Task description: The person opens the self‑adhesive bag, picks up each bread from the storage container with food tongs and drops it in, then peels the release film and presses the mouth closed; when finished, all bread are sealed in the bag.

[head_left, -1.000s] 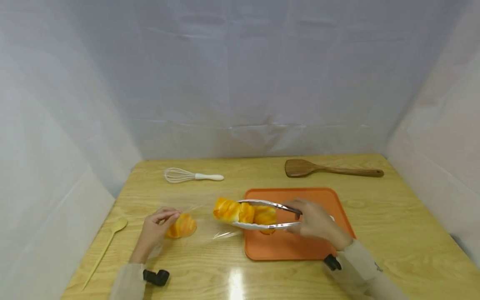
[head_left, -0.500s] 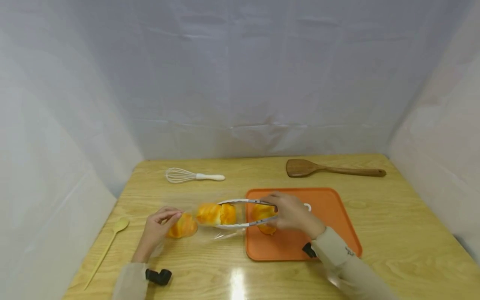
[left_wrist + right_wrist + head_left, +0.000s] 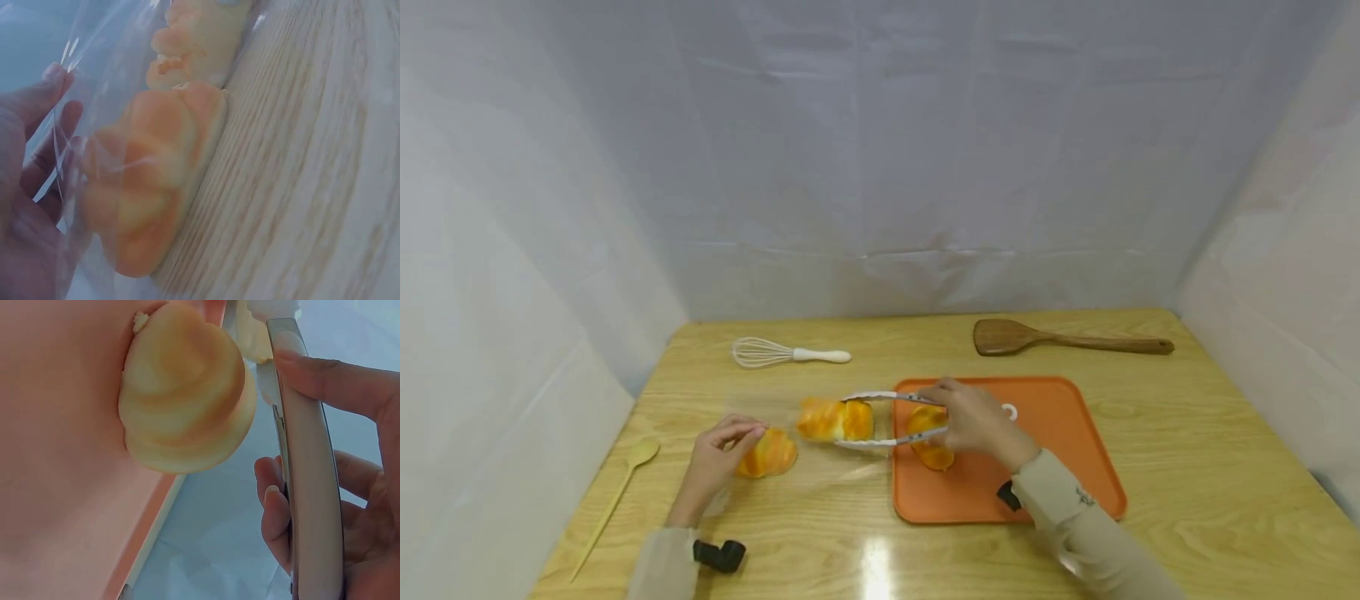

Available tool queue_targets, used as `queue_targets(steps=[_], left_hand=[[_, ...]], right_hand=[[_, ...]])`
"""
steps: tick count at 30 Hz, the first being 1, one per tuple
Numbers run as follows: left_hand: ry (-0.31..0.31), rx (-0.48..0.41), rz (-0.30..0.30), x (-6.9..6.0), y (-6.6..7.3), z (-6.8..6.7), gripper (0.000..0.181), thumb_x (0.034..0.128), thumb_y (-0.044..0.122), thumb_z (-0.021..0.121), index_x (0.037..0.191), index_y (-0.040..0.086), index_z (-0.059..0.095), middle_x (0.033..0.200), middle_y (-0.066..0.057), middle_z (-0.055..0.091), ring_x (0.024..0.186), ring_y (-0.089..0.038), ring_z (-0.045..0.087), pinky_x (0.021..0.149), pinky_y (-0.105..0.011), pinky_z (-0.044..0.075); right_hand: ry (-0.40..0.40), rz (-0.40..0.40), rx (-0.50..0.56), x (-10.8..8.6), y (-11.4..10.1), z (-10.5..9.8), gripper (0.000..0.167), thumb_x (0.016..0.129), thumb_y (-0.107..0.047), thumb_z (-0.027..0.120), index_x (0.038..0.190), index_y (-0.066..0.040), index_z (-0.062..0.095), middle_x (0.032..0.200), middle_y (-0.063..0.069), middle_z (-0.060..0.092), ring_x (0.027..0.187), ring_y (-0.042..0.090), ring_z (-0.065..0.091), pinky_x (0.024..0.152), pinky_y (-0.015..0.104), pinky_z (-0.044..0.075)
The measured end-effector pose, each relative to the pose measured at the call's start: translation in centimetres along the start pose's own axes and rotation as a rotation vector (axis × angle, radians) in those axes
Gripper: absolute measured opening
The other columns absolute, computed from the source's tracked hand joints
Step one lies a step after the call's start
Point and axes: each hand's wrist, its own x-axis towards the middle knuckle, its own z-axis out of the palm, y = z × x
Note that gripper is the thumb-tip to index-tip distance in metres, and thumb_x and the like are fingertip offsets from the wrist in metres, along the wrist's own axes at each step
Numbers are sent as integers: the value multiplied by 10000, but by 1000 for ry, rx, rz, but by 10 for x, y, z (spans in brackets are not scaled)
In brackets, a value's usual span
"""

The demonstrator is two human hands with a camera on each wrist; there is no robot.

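Note:
My left hand [image 3: 718, 458] pinches the edge of a clear plastic bag [image 3: 75, 37] between thumb and fingertips. Inside it, close by that hand, lies a ridged golden bread roll [image 3: 772, 454]. My right hand [image 3: 977, 425] grips metal tongs [image 3: 880, 442] with pale scalloped ends. Those ends stand on either side of a second, longer bread roll [image 3: 823, 419] at the bag's right part; whether they still squeeze it I cannot tell. Beneath the tongs, another bread roll [image 3: 184, 394] sits on the orange tray [image 3: 977, 500].
A white whisk [image 3: 790, 354] lies at the back left, and a wooden spatula [image 3: 1075, 339] at the back right. A yellow spoon [image 3: 617, 492] lies along the left edge of the wooden table [image 3: 805, 550]. White sheeting surrounds the table.
My right hand has moved left with the tongs, carrying the longer bread roll from the tray's left edge into the bag beside the first roll. My left hand has hardly moved.

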Motion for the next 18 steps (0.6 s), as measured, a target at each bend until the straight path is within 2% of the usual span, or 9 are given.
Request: queue_targets(steps=[5, 10, 14, 18], left_hand=[[13, 6, -1, 1, 2, 2, 123, 914, -12, 641, 932, -103, 720, 893, 222, 649, 881, 69, 591, 810, -67, 473], [16, 22, 3, 2, 3, 1, 125, 918, 0, 641, 934, -90, 727, 895, 235, 645, 884, 76, 587, 809, -63, 469], [13, 17, 2, 1, 2, 1, 145, 923, 21, 644, 945, -99, 723, 910, 208, 662, 899, 65, 594, 826, -64, 473], [14, 13, -3, 0, 0, 2, 172, 926, 60, 654, 947, -96, 723, 921, 152, 687, 912, 44, 601, 837, -70, 475]], right_hand=[[3, 2, -6, -3, -1, 0, 603, 765, -321, 839, 1301, -147, 624, 1302, 156, 593, 934, 283, 661, 730, 397, 571], [24, -21, -39, -6, -3, -2, 565, 773, -294, 832, 1284, -152, 637, 1263, 131, 617, 898, 250, 662, 676, 339, 556], [79, -70, -89, -8, -6, -3, 557, 750, -253, 843, 1261, -150, 648, 1222, 100, 637, 808, 192, 651, 590, 259, 486], [139, -134, -124, -8, -9, -3, 563, 758, -297, 841, 1258, -127, 645, 1183, 99, 644, 698, 141, 612, 486, 182, 360]])
